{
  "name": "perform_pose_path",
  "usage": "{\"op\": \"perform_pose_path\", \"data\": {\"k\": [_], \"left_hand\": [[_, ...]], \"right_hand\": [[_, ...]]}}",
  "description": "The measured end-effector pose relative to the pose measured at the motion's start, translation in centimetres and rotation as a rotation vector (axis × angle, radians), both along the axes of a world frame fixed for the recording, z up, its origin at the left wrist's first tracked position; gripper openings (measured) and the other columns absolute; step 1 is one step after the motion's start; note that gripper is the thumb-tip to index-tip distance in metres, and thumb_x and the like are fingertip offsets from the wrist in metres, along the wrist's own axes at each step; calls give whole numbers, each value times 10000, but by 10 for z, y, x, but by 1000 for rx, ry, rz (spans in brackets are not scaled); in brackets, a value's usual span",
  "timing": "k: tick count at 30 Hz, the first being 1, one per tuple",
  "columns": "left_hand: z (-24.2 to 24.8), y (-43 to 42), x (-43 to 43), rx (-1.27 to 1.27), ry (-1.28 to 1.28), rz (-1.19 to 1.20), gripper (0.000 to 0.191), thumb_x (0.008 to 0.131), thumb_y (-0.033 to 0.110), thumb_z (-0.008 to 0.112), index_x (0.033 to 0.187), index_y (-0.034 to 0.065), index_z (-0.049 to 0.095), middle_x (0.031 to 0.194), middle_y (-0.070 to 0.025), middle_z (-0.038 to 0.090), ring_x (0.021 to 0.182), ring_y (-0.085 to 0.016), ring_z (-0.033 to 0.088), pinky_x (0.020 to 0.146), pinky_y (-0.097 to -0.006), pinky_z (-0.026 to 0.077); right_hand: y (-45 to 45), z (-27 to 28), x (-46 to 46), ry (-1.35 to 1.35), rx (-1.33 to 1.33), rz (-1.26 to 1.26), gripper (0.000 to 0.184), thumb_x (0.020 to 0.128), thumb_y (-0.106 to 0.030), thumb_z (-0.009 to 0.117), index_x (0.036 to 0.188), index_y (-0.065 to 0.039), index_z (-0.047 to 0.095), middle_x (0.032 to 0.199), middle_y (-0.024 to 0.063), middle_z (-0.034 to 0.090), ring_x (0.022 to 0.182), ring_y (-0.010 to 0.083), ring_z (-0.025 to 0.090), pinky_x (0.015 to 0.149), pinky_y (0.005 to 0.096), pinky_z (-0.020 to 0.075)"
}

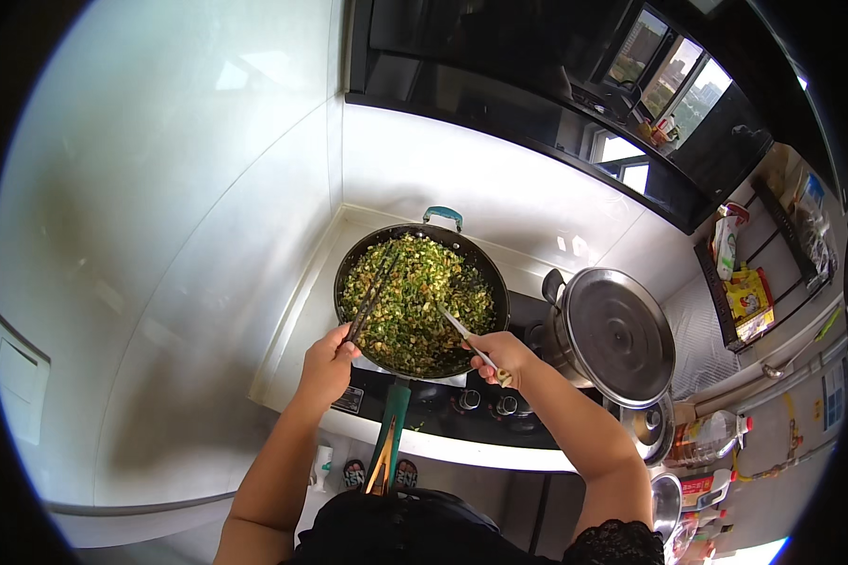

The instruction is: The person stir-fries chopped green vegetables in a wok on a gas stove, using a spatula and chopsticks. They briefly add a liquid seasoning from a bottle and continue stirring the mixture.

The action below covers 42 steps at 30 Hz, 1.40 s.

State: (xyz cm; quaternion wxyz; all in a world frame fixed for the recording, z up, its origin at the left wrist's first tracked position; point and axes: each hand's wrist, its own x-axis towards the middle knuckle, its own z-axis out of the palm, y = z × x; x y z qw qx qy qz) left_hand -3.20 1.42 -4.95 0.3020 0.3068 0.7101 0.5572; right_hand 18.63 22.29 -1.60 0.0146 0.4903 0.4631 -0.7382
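A dark frying pan (504,304) stands on the black gas stove (424,417), full of a chopped green and yellow mixture (417,296). Its green long handle (396,417) points towards me, and a teal side handle (444,212) is at the far rim. At the pan's near left edge, my left hand (331,367) holds a pair of dark chopsticks (371,300), their tips in the mixture. My right hand (498,357), over the near right rim, grips the light handle of a metal utensil (456,323). The utensil's far end is in the mixture, so its kind is unclear.
Right of the pan stands a large steel pot with its lid (620,335). Beyond it are a smaller lidded pot (651,424), an oil bottle (707,438) and a metal bowl (666,505). A wall rack (714,300) holds packets. A black range hood (523,113) hangs above.
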Motion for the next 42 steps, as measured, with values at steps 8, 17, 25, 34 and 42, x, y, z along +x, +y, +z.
{"op": "perform_pose_path", "data": {"k": [8, 17, 25, 34, 42], "left_hand": [[6, 5, 7, 37, -52, 5, 319, 921, 60, 476, 1229, 19, 546, 816, -61, 624, 791, -137, 616, 723, -270, 462], [10, 6, 10, 7, -58, -18, 327, 931, 58, 468, 1251, 27, 531, 881, -76, 640, 831, -150, 632, 750, -283, 470], [2, 5, 13, 3, -134, -25, 339, 932, 58, 461, 1263, 46, 528, 877, -72, 645, 813, -136, 616, 729, -278, 466], [-10, -1, 5, 18, -130, -5, 329, 919, 57, 471, 1240, 40, 545, 802, -50, 633, 728, -109, 555, 681, -263, 447], [-5, 0, 2, 26, -39, -35, 330, 958, 47, 440, 1278, 53, 521, 827, -7, 559, 496, -21, 369, 454, -186, 330]], "right_hand": [[-19, 61, 31, -80, 451, 190, 230, 936, -234, 528, 900, -21, 606, 579, 25, 518, 384, 90, 467, 348, 246, 358], [-15, 71, 45, -511, 1535, 604, 247, 900, -264, 531, 941, -27, 590, 754, 188, 644, 741, 398, 634, 677, 484, 498], [5, 101, 34, -860, 1009, 795, 316, 943, -243, 465, 844, 16, 617, 685, 155, 628, 603, 303, 648, 548, 408, 518], [-6, 67, 10, -312, 52, 300, 279, 970, -297, 450, 1000, -29, 518, 549, 39, 488, 365, 113, 435, 312, 255, 332], [-37, 9, -5, -104, 289, 110, 291, 949, -285, 469, 948, -1, 531, 594, 59, 535, 370, 139, 490, 338, 286, 387]]}}
